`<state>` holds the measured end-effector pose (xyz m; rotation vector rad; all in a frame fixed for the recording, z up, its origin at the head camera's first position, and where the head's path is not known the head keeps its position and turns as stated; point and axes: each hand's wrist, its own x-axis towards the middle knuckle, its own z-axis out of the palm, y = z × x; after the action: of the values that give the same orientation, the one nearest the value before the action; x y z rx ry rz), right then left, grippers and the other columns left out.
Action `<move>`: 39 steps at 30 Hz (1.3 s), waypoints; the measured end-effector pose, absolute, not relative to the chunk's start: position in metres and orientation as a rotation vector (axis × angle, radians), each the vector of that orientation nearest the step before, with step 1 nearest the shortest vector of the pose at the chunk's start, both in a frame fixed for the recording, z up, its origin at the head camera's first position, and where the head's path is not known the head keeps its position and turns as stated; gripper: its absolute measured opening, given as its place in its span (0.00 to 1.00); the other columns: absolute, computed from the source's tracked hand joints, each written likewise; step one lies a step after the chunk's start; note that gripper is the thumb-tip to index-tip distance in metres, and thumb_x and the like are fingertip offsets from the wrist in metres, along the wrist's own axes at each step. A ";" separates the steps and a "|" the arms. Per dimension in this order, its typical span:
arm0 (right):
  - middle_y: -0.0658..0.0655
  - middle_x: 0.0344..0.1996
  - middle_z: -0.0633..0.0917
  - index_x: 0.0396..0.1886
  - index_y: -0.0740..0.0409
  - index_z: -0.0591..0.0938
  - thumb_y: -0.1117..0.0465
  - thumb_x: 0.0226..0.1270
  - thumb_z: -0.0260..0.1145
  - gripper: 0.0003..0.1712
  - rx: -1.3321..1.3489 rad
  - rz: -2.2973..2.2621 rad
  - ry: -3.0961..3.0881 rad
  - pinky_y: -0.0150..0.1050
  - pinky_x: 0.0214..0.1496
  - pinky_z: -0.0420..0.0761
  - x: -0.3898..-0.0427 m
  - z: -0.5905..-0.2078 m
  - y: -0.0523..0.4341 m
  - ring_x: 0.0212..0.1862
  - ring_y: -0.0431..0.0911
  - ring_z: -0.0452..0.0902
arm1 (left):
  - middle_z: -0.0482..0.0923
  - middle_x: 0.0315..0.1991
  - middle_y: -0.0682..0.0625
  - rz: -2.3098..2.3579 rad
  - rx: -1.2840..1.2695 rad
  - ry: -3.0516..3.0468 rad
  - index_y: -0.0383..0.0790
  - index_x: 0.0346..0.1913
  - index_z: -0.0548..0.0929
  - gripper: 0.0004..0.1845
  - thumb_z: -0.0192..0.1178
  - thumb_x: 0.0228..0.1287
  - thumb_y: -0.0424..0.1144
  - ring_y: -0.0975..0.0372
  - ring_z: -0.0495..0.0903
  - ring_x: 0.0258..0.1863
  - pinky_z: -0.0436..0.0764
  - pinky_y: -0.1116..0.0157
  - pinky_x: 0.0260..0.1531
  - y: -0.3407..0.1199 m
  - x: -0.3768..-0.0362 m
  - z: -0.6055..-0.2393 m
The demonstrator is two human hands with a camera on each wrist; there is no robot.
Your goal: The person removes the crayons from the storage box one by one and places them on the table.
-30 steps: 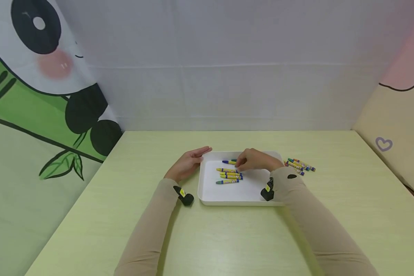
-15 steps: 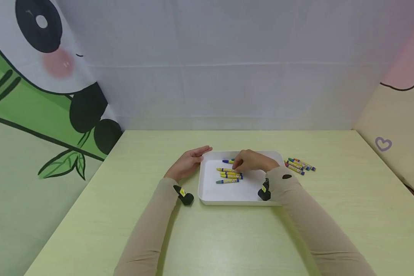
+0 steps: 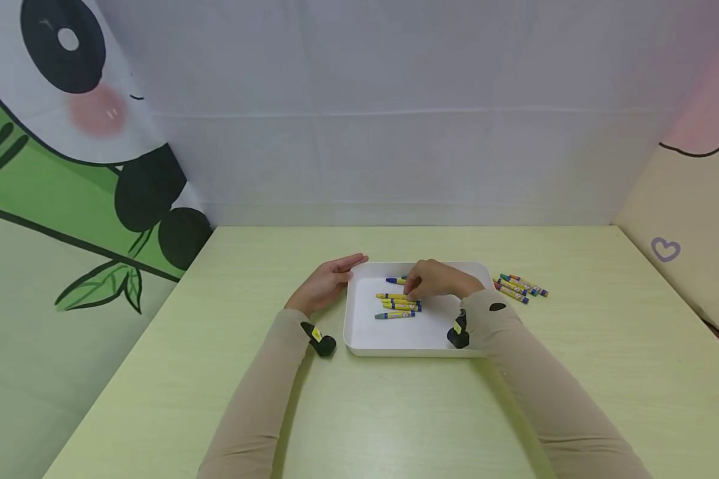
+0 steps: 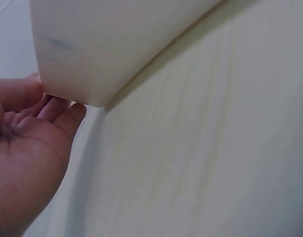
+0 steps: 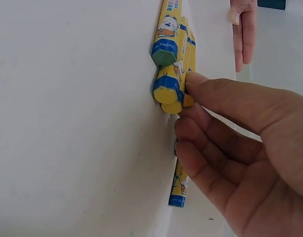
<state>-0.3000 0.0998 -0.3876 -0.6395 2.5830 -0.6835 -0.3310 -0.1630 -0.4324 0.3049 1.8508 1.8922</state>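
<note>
A white rectangular tray (image 3: 395,339) holds several yellow-wrapped oil pastels lying crosswise. At its far left corner my left hand (image 3: 323,285) grips the tray, thumb at the rim and fingers round the corner, as the left wrist view also shows. My right hand (image 3: 437,278) is over the tray's middle, pinching the end of an oil pastel (image 5: 189,100) between thumb and fingers. That pastel lies against a small row of others. Nearest the front is a pastel with a grey-green tip (image 3: 382,317). Farther back sits a blue-tipped pastel (image 3: 394,281), partly hidden behind the right hand.
To the right of the tray, a loose pile of oil pastels (image 3: 518,289) lies on the pale wooden table (image 3: 371,412). A white cloth backdrop (image 3: 395,166) rises at the table's far edge, with printed side panels left and right.
My right hand has shifted slightly left and toward the row of pastels, then stayed there. The left hand and the tray have kept their places.
</note>
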 end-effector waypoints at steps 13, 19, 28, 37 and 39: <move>0.50 0.33 0.85 0.35 0.54 0.87 0.61 0.62 0.68 0.04 -0.664 -0.722 2.583 0.33 0.37 0.76 -0.298 -0.385 0.104 0.33 0.41 0.75 | 0.58 0.74 0.48 1.909 0.364 1.839 0.39 0.73 0.61 0.27 0.39 0.73 0.24 0.58 0.52 0.75 0.56 0.57 0.73 -0.164 -0.331 -0.434; 0.50 0.33 0.85 0.36 0.54 0.87 0.59 0.61 0.69 0.05 -0.664 -0.752 2.593 0.32 0.37 0.76 -0.298 -0.386 0.107 0.34 0.40 0.75 | 0.59 0.74 0.49 1.914 0.367 1.829 0.40 0.73 0.61 0.27 0.40 0.73 0.24 0.58 0.54 0.75 0.58 0.57 0.73 -0.164 -0.331 -0.437; 0.52 0.35 0.87 0.37 0.56 0.88 0.61 0.62 0.69 0.06 -0.726 -0.786 2.606 0.33 0.40 0.78 -0.295 -0.375 0.110 0.36 0.40 0.77 | 0.60 0.74 0.51 1.911 0.344 1.837 0.41 0.73 0.62 0.27 0.40 0.74 0.25 0.60 0.53 0.75 0.57 0.59 0.73 -0.163 -0.331 -0.435; 0.52 0.38 0.87 0.41 0.57 0.87 0.61 0.63 0.68 0.08 -0.712 -0.812 2.605 0.35 0.43 0.80 -0.293 -0.366 0.114 0.39 0.41 0.79 | 0.60 0.74 0.51 1.909 0.326 1.834 0.41 0.73 0.62 0.27 0.40 0.73 0.25 0.60 0.53 0.75 0.57 0.59 0.73 -0.163 -0.331 -0.434; 0.52 0.39 0.87 0.41 0.56 0.87 0.61 0.64 0.67 0.08 -0.699 -0.819 2.608 0.36 0.44 0.81 -0.293 -0.365 0.117 0.39 0.42 0.79 | 0.59 0.74 0.50 1.908 0.345 1.832 0.41 0.73 0.61 0.27 0.40 0.73 0.25 0.60 0.53 0.75 0.56 0.58 0.73 -0.163 -0.331 -0.434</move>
<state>-0.2928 0.1169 -0.3648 -0.6987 2.6085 -0.8191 -0.3311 -0.1626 -0.4345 0.3447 1.8317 1.9081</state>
